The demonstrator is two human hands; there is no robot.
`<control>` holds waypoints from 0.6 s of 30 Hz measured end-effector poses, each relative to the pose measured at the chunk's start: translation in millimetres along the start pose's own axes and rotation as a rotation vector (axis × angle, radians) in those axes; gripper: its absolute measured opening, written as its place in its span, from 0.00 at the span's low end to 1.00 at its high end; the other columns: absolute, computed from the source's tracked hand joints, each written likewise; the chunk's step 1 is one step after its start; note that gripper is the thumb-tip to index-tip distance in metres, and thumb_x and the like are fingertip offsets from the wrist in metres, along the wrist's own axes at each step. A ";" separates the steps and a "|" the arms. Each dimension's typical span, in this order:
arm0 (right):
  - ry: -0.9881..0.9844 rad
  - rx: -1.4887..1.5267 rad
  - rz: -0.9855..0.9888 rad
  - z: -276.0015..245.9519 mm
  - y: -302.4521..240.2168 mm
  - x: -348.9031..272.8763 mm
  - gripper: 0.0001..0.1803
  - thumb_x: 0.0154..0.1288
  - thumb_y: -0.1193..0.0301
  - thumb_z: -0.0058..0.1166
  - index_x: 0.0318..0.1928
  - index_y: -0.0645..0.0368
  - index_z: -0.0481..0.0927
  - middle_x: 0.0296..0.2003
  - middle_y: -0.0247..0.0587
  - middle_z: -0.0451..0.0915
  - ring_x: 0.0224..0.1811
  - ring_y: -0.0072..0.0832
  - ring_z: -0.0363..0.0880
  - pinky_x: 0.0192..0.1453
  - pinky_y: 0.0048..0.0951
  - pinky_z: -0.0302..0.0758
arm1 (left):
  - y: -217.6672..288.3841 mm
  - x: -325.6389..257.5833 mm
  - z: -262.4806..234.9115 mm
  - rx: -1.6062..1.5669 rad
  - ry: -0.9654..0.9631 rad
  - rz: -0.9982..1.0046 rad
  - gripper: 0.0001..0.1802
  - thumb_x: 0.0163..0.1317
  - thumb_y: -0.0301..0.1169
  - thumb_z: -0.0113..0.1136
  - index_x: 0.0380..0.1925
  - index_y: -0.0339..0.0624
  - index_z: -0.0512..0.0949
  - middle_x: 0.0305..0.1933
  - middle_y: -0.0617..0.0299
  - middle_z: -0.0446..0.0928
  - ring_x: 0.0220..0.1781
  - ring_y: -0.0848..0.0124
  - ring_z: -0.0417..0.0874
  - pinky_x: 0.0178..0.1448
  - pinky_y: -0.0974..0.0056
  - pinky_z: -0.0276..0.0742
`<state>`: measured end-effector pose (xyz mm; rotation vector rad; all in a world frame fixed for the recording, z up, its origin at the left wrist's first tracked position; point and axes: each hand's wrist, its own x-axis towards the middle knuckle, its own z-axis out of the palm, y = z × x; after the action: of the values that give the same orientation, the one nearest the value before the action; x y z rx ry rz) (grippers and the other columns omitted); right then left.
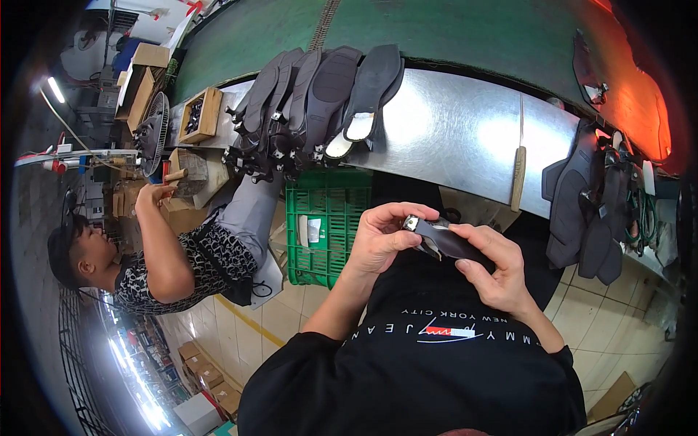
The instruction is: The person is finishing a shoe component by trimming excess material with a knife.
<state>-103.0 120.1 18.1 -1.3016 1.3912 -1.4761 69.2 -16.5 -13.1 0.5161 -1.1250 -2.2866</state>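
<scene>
In front of my chest I hold a dark grey sandal (452, 245) with both hands. Its sole is turned nearly edge-on, so its full shape is hidden. My left hand (379, 236) pinches one end between thumb and fingers, where a shiny metal-coloured piece shows. The opposite end sits in my right hand (496, 267), with thumb and fingers closed round it. Beyond my hands, a row of dark sandals (331, 87) lies on the metal table (443, 109), several with shiny fittings. More dark sandals (582, 200) hang over the table's right end.
A green belt (451, 29) runs behind the table, with an orange-glowing unit (632, 94) at right. A wooden-handled tool (518, 178) lies across the table edge. At left are a green crate (327, 240), a wooden box (201, 116), a fan (151, 134) and a co-worker (189, 261).
</scene>
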 end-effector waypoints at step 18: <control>0.021 -0.144 -0.075 -4.5 -6.3 4.6 0.25 0.51 0.82 0.56 0.53 0.64 0.75 0.31 0.44 0.78 0.29 0.32 0.78 0.32 0.26 0.72 | -4.9 2.5 1.2 0.250 -0.056 0.243 0.21 0.47 0.17 0.63 0.46 0.32 0.80 0.52 0.42 0.76 0.54 0.59 0.79 0.57 0.62 0.74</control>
<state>-107.6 117.9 25.6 -1.4457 1.4997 -1.4649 65.1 -14.7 -16.6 0.3857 -1.4286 -1.9750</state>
